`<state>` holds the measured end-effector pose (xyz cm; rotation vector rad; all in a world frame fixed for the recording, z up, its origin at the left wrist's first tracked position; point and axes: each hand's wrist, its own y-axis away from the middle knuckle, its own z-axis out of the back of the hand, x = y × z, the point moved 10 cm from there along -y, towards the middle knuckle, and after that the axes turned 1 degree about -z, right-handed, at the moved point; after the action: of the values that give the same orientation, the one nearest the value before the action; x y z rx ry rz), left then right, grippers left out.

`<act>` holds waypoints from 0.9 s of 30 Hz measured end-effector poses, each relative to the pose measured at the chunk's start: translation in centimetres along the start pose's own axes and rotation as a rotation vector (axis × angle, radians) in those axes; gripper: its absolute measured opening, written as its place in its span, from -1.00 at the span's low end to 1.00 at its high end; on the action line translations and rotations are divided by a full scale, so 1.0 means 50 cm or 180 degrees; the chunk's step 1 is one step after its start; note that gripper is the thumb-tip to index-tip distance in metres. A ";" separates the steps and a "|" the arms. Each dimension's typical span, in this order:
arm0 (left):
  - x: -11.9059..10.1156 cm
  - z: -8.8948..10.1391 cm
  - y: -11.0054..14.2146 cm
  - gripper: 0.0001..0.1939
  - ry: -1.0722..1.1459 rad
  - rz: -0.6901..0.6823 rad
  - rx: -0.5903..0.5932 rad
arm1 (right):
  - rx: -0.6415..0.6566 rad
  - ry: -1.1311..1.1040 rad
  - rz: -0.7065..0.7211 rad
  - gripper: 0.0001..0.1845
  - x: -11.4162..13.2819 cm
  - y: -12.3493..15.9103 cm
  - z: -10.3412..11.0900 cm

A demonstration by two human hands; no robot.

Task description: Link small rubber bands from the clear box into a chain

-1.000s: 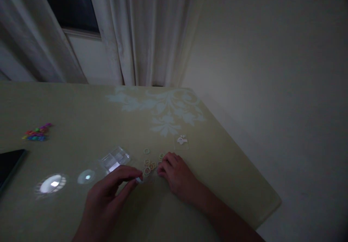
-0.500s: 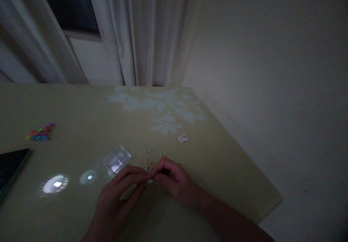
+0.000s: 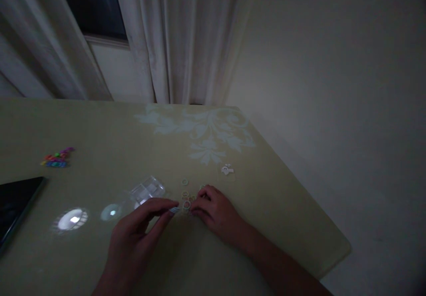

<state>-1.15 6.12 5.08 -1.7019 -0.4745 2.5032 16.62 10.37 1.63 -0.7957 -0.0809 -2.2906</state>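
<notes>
Left hand (image 3: 133,227) and right hand (image 3: 218,211), fingertips near each other.
The left pinches between thumb (image 3: 159,228) and forefinger (image 3: 155,205); the right, palm down, curls its fingers (image 3: 201,205), its forearm (image 3: 269,254) slanting in from the lower right.

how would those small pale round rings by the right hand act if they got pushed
The small pale round rings look thin, so they are probably very light. They seem flat on the glossy yellowish table, so would likely slide rather than roll. Some look bunched together, so pushing one may nudge others.
</notes>
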 end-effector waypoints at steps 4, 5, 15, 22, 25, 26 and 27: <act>-0.018 0.004 -0.003 -0.90 0.0076 -0.0220 -0.0096 | 0.0150 0.0617 0.0027 -0.84 0.004 0.001 -0.017; -0.023 0.004 -0.004 -0.90 0.0083 -0.0297 -0.0122 | 0.0208 0.0732 0.0027 -0.84 0.004 0.003 -0.021; -0.022 -0.018 -0.009 -0.83 -0.0221 -0.0363 0.0091 | 0.0339 0.0082 -0.0111 -0.92 0.000 0.010 0.021; -0.020 -0.022 -0.009 -0.88 -0.0169 -0.0397 0.0130 | 0.0561 0.0735 0.0065 -0.96 0.005 0.023 -0.019; -0.023 -0.025 -0.008 -0.85 -0.0214 -0.0346 0.0174 | 0.0493 0.0427 -0.0023 -0.97 0.006 0.023 -0.003; -0.024 -0.026 -0.008 -0.85 -0.0208 -0.0333 0.0179 | 0.0456 0.0268 -0.0081 -0.99 0.005 0.021 0.005; -0.025 -0.026 -0.008 -0.84 -0.0198 -0.0324 0.0173 | 0.0427 0.0130 -0.0130 -0.97 0.005 0.019 0.011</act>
<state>0.49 6.47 5.88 -1.5445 -0.4804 2.4794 17.37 9.65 2.05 -0.6837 -0.2316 -2.3113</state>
